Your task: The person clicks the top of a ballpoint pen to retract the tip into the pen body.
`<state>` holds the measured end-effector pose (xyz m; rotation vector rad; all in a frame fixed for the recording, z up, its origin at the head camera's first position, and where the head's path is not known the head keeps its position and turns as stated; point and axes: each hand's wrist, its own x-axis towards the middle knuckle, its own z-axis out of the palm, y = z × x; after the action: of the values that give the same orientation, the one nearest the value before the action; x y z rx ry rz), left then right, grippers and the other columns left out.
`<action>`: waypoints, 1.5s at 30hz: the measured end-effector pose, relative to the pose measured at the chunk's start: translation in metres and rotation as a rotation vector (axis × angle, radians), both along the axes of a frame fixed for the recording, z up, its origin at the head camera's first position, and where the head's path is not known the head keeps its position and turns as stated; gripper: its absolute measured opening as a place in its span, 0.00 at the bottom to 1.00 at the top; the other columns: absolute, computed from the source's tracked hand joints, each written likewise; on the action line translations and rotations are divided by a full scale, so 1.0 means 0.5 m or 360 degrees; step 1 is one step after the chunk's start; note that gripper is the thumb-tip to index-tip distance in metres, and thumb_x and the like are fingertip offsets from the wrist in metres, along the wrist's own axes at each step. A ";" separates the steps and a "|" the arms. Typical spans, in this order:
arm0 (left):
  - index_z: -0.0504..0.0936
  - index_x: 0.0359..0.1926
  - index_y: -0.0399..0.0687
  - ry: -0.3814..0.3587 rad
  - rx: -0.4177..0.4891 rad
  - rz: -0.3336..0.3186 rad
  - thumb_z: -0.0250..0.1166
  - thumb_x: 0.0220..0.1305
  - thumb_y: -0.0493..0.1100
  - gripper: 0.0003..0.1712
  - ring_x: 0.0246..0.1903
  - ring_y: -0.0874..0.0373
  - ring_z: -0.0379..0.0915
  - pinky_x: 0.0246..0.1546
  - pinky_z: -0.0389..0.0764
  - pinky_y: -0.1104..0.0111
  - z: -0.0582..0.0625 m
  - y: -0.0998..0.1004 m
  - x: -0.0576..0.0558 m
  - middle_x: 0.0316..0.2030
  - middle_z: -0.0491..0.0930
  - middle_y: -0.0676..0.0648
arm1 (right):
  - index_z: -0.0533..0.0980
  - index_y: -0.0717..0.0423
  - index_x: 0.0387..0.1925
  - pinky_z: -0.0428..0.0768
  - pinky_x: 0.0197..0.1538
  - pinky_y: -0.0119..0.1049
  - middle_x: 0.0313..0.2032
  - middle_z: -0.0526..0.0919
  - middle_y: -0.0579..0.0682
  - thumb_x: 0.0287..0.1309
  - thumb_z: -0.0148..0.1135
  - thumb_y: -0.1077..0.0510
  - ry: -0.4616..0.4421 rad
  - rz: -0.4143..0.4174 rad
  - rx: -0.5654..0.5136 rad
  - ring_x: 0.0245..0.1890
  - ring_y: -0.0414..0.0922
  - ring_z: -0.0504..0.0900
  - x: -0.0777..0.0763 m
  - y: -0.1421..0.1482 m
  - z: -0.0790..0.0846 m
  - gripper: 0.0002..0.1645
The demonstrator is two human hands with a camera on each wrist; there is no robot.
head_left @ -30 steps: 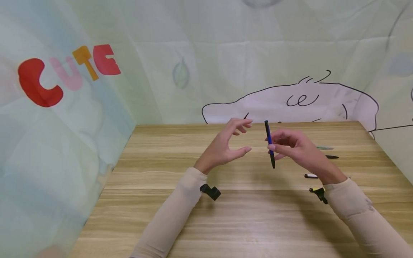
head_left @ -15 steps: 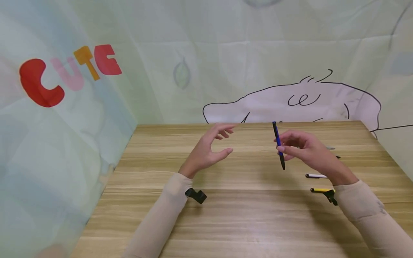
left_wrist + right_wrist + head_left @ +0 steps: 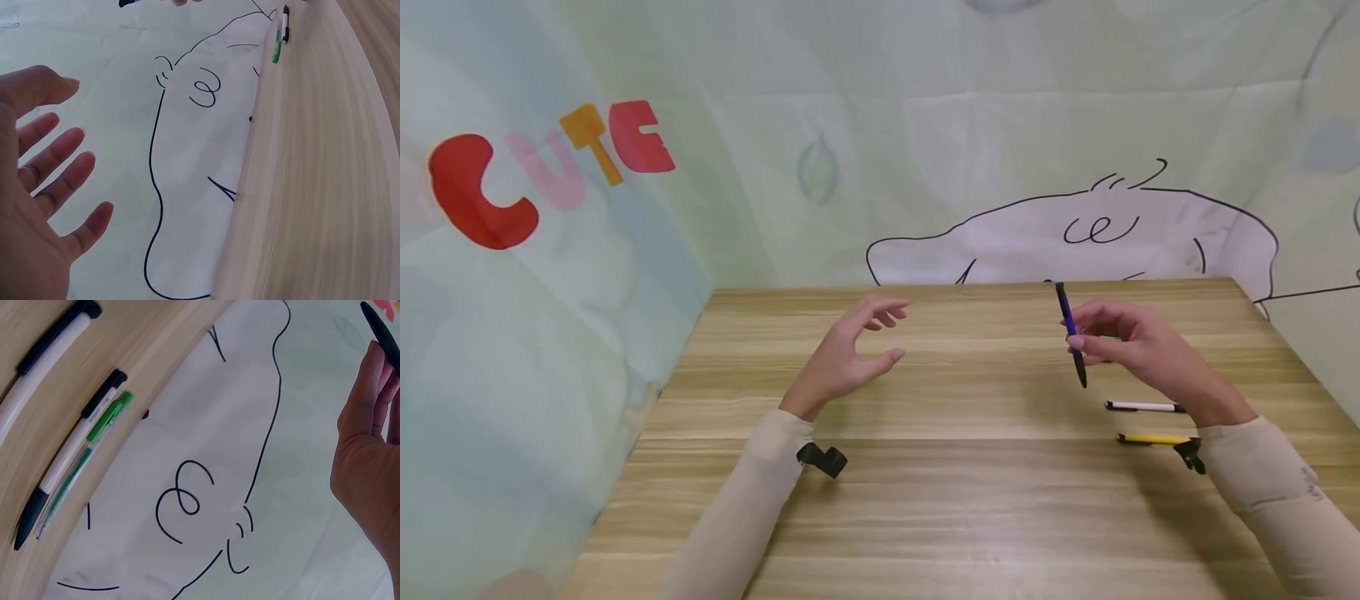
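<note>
Head view: right grip (image 3: 1138,343) pinches blue pen (image 3: 1068,316), mostly hides green pen (image 3: 78,464); left grip (image 3: 841,357) loose, shifted toward 9 o'clock.

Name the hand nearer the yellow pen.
Right. The right hand, pinching the blue pen, is raised just beyond the yellow pen; the left hand is raised well off to its left, farther away.

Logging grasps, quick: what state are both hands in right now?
Left hand: open, holding nothing.
Right hand: closed, pinching a blue-and-black pen.
</note>
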<state>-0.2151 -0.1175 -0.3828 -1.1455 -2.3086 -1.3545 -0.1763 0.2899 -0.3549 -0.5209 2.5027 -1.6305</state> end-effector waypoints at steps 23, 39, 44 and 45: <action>0.74 0.67 0.47 -0.0096 -0.0047 0.0101 0.74 0.59 0.33 0.35 0.54 0.45 0.74 0.56 0.75 0.47 -0.011 -0.070 0.011 0.57 0.78 0.44 | 0.79 0.57 0.54 0.86 0.41 0.37 0.44 0.84 0.54 0.65 0.67 0.60 0.0055 -0.0099 0.0169 0.40 0.43 0.84 -0.022 0.067 -0.031 0.16; 0.75 0.66 0.49 -0.0124 -0.0084 0.0158 0.73 0.59 0.33 0.34 0.54 0.48 0.74 0.57 0.74 0.47 -0.015 -0.091 0.012 0.57 0.77 0.47 | 0.80 0.55 0.53 0.83 0.41 0.34 0.44 0.85 0.54 0.67 0.66 0.56 0.0092 0.0002 0.0471 0.41 0.42 0.83 -0.032 0.133 -0.058 0.15; 0.74 0.66 0.51 -0.0118 -0.0089 0.0153 0.73 0.61 0.36 0.33 0.54 0.51 0.74 0.58 0.75 0.48 -0.013 -0.102 0.014 0.58 0.77 0.49 | 0.80 0.57 0.53 0.83 0.41 0.35 0.44 0.85 0.57 0.67 0.66 0.58 0.0069 0.0052 0.0481 0.41 0.42 0.83 -0.036 0.150 -0.063 0.15; 0.74 0.66 0.50 -0.0118 -0.0093 0.0155 0.73 0.61 0.37 0.33 0.54 0.51 0.74 0.58 0.75 0.48 -0.012 -0.104 0.014 0.58 0.77 0.49 | 0.80 0.57 0.53 0.83 0.41 0.35 0.44 0.85 0.57 0.67 0.66 0.58 0.0071 0.0061 0.0485 0.41 0.42 0.83 -0.036 0.153 -0.063 0.14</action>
<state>-0.2081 -0.1695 -0.3887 -1.0006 -2.4371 -1.3238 -0.1942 0.3666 -0.3864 -0.5674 2.6856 -1.2037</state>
